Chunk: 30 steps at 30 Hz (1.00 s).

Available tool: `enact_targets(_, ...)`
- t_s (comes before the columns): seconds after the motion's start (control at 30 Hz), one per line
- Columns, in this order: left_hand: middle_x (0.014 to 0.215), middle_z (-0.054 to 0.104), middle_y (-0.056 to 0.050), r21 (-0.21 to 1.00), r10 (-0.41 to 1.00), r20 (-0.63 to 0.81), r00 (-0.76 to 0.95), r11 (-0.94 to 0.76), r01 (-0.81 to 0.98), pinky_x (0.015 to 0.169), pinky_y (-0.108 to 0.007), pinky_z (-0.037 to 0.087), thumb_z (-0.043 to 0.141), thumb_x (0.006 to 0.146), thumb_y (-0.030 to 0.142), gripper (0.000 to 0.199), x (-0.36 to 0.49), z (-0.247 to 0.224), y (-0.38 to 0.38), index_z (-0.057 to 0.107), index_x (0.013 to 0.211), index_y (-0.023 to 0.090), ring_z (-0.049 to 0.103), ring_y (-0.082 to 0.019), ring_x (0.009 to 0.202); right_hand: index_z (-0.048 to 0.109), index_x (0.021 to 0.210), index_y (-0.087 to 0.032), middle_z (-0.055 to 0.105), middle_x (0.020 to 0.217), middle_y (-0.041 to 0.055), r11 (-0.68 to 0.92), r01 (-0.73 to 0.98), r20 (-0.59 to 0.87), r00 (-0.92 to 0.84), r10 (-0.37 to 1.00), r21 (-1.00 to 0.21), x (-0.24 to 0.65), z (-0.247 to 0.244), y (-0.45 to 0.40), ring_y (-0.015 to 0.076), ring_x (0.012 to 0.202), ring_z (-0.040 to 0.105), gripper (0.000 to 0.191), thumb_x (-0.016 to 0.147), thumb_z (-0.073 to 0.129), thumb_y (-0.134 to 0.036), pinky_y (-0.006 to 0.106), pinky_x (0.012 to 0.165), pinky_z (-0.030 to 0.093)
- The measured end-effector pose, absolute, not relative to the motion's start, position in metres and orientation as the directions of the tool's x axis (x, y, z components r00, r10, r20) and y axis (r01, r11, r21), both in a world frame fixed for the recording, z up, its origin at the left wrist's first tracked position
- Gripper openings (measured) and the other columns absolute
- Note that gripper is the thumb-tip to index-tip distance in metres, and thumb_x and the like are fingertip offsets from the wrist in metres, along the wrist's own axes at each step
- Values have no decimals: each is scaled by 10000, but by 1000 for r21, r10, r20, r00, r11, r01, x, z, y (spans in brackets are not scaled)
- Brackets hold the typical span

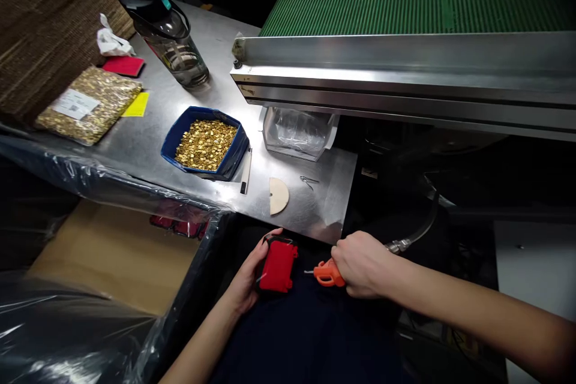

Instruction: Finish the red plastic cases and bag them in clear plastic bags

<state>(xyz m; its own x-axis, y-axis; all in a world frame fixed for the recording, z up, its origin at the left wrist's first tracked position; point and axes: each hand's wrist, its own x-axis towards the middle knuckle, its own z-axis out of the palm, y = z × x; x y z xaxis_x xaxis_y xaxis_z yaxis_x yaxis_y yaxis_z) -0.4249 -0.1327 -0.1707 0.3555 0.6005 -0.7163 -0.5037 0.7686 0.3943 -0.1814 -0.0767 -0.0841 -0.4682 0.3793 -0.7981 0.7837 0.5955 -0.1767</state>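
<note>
A red case with black edging [277,265] is held in my left hand [249,276], its fingers around the case's left side. To the right, my right hand [362,264] is closed around an orange air gun [327,273] with a thin metal nozzle pointing left at the case. A gap separates the nozzle tip from the case. A hose with a metal fitting [399,246] runs from behind my right hand. Both hands are over my lap, below the metal table's front edge [330,225].
On the table are a blue bin [168,143] of small gold parts, a pale half-disc [278,196], a grey bin [299,132], a bottle [175,48] and a bag of parts [96,109]. A green conveyor [382,6] spans the back right. A plastic-lined box [112,252] stands lower left.
</note>
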Motion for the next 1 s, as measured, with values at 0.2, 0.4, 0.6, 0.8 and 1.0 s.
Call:
enact_targets(0.2, 1309, 670, -130, 577, 680, -636, 365, 733, -360, 833, -421, 619, 796, 856, 470, 722, -418, -166, -137, 472, 1477, 295, 689, -325, 1054, 744, 852, -148, 772, 875, 137, 567, 800, -821, -450, 351, -196, -181, -66, -78, 291, 759, 748, 206, 742, 660, -300, 322, 566, 411)
enact_targets(0.4, 1301, 686, -110, 831, 810, -544, 220, 556, 10, 1023, -446, 510, 898, 743, 429, 802, -417, -157, -135, 533, 1440, 277, 664, -360, 1106, 744, 771, -169, 763, 783, 129, 568, 797, -848, -435, 301, -207, -186, -44, -71, 308, 713, 746, 193, 764, 632, -327, 331, 523, 382)
enact_targets(0.6, 1346, 664, -132, 784, 749, -587, 308, 621, -17, 1037, -491, 512, 801, 832, 487, 774, -429, -158, -130, 484, 1499, 255, 637, -380, 1167, 724, 778, -187, 763, 785, 105, 493, 856, -782, -412, 467, -157, -171, -42, -59, 292, 693, 738, 148, 712, 621, -270, 332, 527, 353)
enact_targets(0.8, 1422, 608, -116, 848, 843, -493, 214, 410, 335, 1199, -528, 364, 894, 745, 411, 898, -408, -138, -128, 480, 1535, 305, 545, -402, 1315, 670, 647, -197, 695, 634, 74, 473, 851, -837, -418, 352, -226, -171, -20, -52, 232, 556, 656, 80, 673, 628, -261, 311, 455, 321)
enact_targets(1.0, 1461, 593, -109, 870, 762, -486, 428, 470, 151, 1237, -543, 339, 944, 676, 303, 1079, -413, -124, -128, 372, 1590, 342, 540, -396, 1361, 573, 561, -212, 639, 561, 36, 445, 870, -791, -419, 446, -210, -153, -19, -26, 183, 474, 558, 116, 663, 614, -247, 292, 444, 305)
